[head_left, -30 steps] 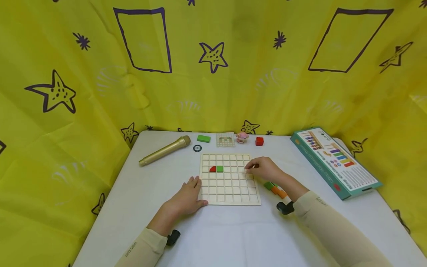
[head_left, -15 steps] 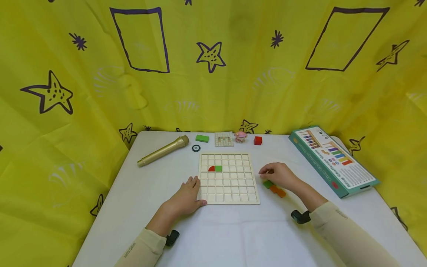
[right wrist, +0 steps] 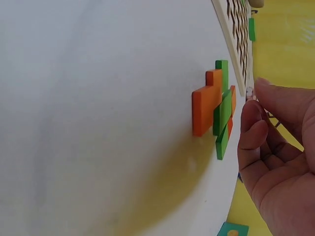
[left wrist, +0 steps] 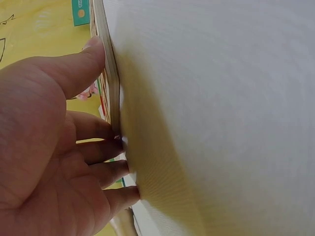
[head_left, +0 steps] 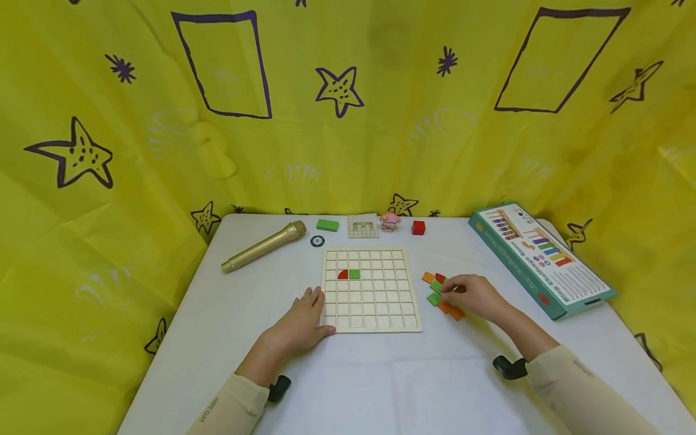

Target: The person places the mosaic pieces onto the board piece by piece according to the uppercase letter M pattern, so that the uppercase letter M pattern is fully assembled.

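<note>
Apparently choosing among the tiles point(head_left: 437, 287)
Right hand point(head_left: 477, 296) curls its fingers just beside them, any grip unclear; left hand point(head_left: 299, 321), fingers extended, touches the board point(head_left: 375, 309). A careful pinch seems needed.

Head view: right hand point(head_left: 476, 296) partly hides tiles point(head_left: 437, 287); right sleeve point(head_left: 582, 383) cut off below.

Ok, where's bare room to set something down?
Bare tabletop: nearer than the grid board, between both sleeves; also between the gold microphone and left hand. Crowded: right of the board, where colored tiles lie by the right hand.
</note>
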